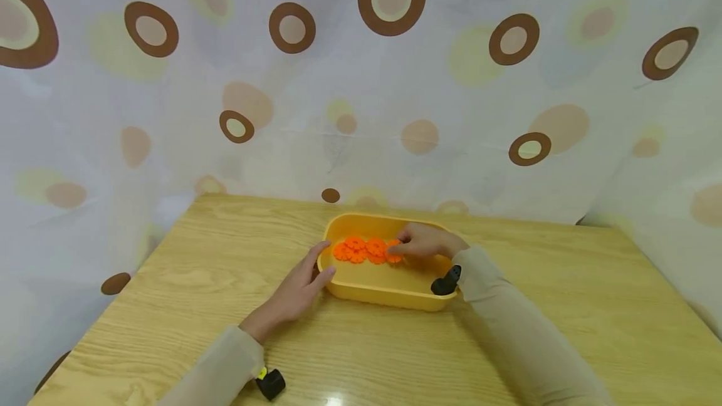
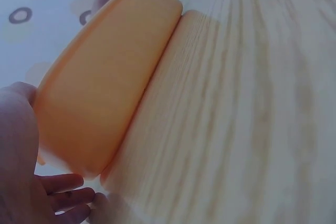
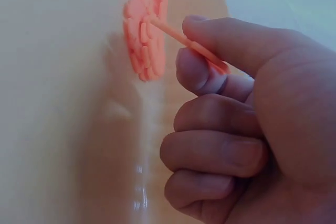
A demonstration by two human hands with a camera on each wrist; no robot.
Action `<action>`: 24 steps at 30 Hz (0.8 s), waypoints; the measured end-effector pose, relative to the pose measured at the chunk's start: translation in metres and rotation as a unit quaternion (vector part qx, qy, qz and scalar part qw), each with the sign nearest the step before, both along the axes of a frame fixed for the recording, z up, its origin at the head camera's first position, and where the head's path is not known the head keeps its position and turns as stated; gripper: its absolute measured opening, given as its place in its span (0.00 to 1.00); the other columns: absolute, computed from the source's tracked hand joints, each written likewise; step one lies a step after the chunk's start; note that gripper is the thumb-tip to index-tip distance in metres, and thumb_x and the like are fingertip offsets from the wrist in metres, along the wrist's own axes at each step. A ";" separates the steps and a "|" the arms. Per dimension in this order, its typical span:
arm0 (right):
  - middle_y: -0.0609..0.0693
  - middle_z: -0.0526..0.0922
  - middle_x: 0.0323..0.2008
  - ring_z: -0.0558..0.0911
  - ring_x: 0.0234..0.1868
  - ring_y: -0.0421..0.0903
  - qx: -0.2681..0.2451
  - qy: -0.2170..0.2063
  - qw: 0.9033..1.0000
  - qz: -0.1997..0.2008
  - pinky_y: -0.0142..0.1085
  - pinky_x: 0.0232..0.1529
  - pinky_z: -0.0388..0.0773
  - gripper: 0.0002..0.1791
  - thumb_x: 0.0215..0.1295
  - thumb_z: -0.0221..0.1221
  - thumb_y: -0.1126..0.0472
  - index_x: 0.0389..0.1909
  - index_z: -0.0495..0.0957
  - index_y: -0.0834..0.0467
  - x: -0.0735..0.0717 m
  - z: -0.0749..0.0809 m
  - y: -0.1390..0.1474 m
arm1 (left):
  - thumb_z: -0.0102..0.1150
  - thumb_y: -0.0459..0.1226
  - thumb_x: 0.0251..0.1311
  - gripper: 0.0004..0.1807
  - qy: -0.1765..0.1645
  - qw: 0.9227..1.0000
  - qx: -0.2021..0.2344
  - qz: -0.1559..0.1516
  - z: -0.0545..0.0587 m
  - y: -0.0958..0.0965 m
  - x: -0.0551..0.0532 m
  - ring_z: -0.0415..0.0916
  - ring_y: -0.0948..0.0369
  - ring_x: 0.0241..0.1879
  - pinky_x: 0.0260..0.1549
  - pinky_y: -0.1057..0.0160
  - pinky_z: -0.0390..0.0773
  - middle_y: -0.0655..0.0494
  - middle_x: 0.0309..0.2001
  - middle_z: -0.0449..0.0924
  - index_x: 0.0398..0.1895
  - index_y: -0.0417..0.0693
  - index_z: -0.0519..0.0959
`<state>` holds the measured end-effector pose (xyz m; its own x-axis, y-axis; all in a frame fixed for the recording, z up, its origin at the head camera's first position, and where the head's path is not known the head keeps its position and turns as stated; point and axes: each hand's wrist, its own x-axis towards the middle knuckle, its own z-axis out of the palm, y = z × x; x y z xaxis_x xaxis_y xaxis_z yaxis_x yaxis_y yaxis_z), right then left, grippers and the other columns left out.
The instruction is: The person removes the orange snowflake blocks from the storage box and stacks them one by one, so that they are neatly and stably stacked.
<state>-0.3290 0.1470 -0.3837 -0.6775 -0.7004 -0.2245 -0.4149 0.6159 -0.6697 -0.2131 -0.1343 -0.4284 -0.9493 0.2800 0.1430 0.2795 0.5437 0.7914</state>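
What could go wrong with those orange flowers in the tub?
The right hand pinches one thin flower, so it might slip. It's right by the overlapping pile, so it could nudge other flowers about. And the left hand is at one end of the tub; a hard push might slide it along the table.

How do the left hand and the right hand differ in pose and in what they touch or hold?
The left hand is spread at the left end of the yellow tub, while the right hand is curled. The left hand touches the rim of the yellow tub; the right hand pinches an orange piece inside it. Both are bare and come out of light sleeves.
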 end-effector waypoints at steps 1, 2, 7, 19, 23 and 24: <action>0.42 0.54 0.13 0.52 0.15 0.40 -0.001 -0.001 1.000 0.000 0.33 0.24 0.55 0.25 0.69 0.57 0.54 0.12 0.62 0.52 0.000 0.000 0.000 | 0.45 0.48 0.73 0.32 -0.002 1.000 0.000 0.000 0.000 0.000 0.001 0.70 0.54 0.51 0.57 0.50 0.68 0.43 0.69 0.63 0.75 0.49 0.53; 0.42 0.54 0.13 0.52 0.16 0.40 -0.003 -0.002 1.000 0.000 0.33 0.24 0.55 0.25 0.69 0.57 0.53 0.12 0.62 0.52 0.001 -0.001 0.000 | 0.45 0.48 0.73 0.32 -0.002 1.000 0.000 0.003 0.000 0.000 0.001 0.70 0.53 0.52 0.57 0.49 0.68 0.43 0.69 0.62 0.75 0.49 0.53; 0.43 0.53 0.13 0.51 0.16 0.40 -0.018 0.007 1.000 0.002 0.33 0.25 0.56 0.25 0.70 0.56 0.53 0.13 0.63 0.55 0.001 0.004 -0.001 | 0.45 0.48 0.73 0.31 -0.001 1.000 0.007 0.008 0.000 0.000 0.002 0.68 0.50 0.60 0.62 0.47 0.65 0.44 0.71 0.59 0.74 0.50 0.53; 0.42 0.54 0.14 0.51 0.14 0.40 -0.043 0.023 0.999 -0.005 0.34 0.26 0.59 0.23 0.70 0.55 0.54 0.17 0.67 0.61 0.002 0.016 0.005 | 0.47 0.47 0.72 0.31 0.008 1.000 0.001 -0.001 -0.002 0.000 0.000 0.71 0.59 0.43 0.51 0.55 0.71 0.48 0.57 0.72 0.74 0.52 0.54; 0.43 0.55 0.15 0.53 0.15 0.40 -0.054 0.034 0.998 -0.008 0.35 0.28 0.60 0.22 0.70 0.55 0.54 0.19 0.67 0.64 0.002 0.021 0.008 | 0.47 0.47 0.72 0.31 0.015 1.000 -0.004 0.001 -0.004 0.000 0.000 0.70 0.60 0.40 0.49 0.56 0.71 0.48 0.57 0.72 0.74 0.53 0.54; 0.43 0.56 0.15 0.53 0.16 0.40 -0.056 0.035 0.998 -0.008 0.35 0.29 0.60 0.22 0.70 0.55 0.54 0.20 0.68 0.65 0.002 0.022 0.009 | 0.47 0.47 0.72 0.31 0.017 1.000 -0.004 0.003 -0.004 0.000 0.001 0.69 0.59 0.41 0.50 0.55 0.70 0.47 0.59 0.71 0.74 0.53 0.54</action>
